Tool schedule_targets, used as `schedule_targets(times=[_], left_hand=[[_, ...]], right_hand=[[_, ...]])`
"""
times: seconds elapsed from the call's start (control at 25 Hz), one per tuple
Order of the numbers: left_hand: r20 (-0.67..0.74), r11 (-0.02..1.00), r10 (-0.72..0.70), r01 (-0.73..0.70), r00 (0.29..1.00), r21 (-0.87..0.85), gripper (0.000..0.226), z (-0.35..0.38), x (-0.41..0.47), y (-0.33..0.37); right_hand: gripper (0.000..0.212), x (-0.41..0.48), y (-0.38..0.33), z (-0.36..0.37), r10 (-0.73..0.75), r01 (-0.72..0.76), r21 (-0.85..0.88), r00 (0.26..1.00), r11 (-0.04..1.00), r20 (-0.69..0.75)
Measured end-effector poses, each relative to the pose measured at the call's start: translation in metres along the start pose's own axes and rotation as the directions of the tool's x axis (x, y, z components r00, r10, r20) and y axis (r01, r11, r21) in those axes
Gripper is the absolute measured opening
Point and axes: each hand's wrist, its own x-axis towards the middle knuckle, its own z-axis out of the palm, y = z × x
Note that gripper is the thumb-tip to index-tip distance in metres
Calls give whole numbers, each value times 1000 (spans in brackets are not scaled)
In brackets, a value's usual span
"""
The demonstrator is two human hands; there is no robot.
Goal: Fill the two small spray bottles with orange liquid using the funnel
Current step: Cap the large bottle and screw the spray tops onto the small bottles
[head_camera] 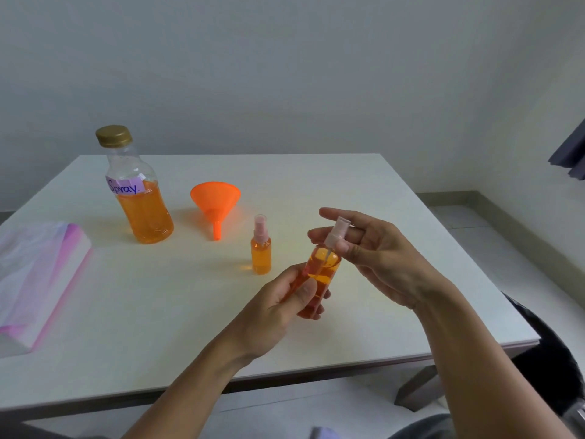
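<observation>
At the centre of the frame, above a white table (380,191), a person's left hand (278,308) grips the body of a small spray bottle (319,274) full of orange liquid, tilted, while the right hand (376,251) pinches its clear pump top (337,232) between the fingertips. Just left stands a second filled spray bottle (261,248), capped and upright. Beyond it lies the orange funnel (215,198), tipped over, beside a gold-capped bottle labelled "Spray" (136,188). A pink-and-white packet (38,274) lies at left.
</observation>
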Motion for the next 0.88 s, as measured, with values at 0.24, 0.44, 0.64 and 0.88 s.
schedule_targets(times=[0.24, 0.44, 0.64, 0.88], left_hand=[[-212, 978, 138, -98, 968, 186, 40, -2, 3, 3], [-323, 919, 251, -120, 913, 375, 50, 3, 0, 4], [-280, 966, 161, -93, 946, 240, 62, 5, 3, 1], [-198, 927, 119, -38, 973, 372, 61, 2, 2, 0]], right_hand=[[53, 5, 4, 21, -69, 89, 77, 971, 993, -229], [52, 9, 3, 30, -84, 109, 84, 962, 990, -259], [41, 7, -1, 28, -97, 97, -11, 980, 995, -176], [24, 3, -7, 21, -147, 36, -432, 963, 901, -226]])
